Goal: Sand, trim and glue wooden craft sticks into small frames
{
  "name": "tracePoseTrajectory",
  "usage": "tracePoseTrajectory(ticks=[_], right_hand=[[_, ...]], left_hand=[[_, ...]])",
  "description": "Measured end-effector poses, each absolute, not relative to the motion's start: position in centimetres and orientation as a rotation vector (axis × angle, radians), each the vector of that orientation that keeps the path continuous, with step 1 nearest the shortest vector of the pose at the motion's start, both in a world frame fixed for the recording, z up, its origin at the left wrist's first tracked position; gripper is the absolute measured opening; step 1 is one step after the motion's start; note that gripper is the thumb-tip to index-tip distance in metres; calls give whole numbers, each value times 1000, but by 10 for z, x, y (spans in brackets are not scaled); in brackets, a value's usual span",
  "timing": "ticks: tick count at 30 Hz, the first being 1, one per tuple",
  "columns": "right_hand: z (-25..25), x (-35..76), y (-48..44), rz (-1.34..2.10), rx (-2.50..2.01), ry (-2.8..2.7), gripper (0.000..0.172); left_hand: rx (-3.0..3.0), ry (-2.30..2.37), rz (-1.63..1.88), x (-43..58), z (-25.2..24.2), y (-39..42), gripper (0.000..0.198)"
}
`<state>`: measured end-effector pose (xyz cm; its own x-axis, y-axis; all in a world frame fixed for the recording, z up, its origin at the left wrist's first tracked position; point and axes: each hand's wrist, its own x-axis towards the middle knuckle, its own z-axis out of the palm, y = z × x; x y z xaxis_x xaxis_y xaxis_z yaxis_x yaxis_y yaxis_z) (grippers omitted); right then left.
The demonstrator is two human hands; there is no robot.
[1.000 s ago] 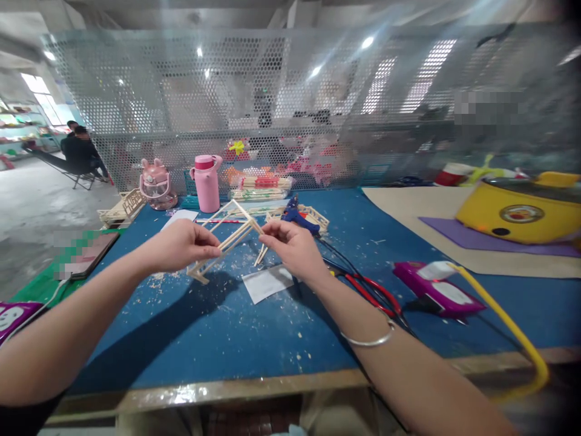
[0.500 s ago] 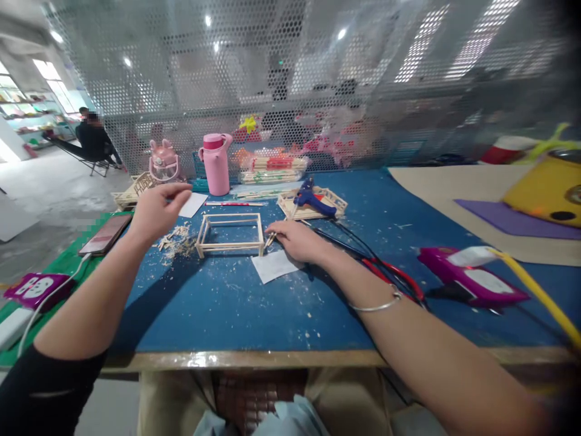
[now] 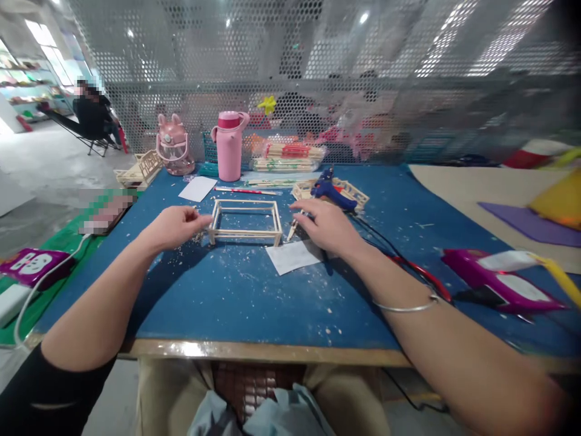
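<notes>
A box-shaped frame of thin wooden sticks (image 3: pixel 245 221) stands on the blue table (image 3: pixel 236 297). My left hand (image 3: pixel 175 225) rests at the frame's left corner, fingers pinched together against it. My right hand (image 3: pixel 324 225) hovers just right of the frame, fingers curled over a few loose sticks (image 3: pixel 293 229) and a white slip of paper (image 3: pixel 294 255). A silver bangle (image 3: pixel 406 306) circles my right wrist.
A blue glue gun (image 3: pixel 333 192) lies on another stick frame behind my right hand, its cord running right. A pink bottle (image 3: pixel 229 154), a pink bunny cup (image 3: pixel 172 145), stick packets (image 3: pixel 285 157), a purple gadget (image 3: pixel 499 284), a phone (image 3: pixel 106 212) and a seated person far left.
The stick frame went from held up in both hands to standing on the table. My left hand lifted away, then came back to its left corner; my right hand dropped beside it.
</notes>
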<state>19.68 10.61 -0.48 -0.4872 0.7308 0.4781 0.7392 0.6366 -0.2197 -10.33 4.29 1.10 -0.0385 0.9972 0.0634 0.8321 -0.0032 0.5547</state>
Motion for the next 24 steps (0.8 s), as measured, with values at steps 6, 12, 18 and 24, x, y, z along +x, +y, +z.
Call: tracePoseTrajectory(ticks=[6,12,18,24], right_hand=[[18,159,87,-2,-797,-2431,25],[44,108,90,224,-906,-2748,30],[70,112,80,167,-903,-2337,32],[70,139,71,183,-975,-2118,25]], left_hand=[[2105,1874,323,-97,-1,44,29],[2023,1832,584,-85,-3,44,30],[1921,1835,1104,-82,15,32,31],[2190,1786,1487,-79,21,26,20]])
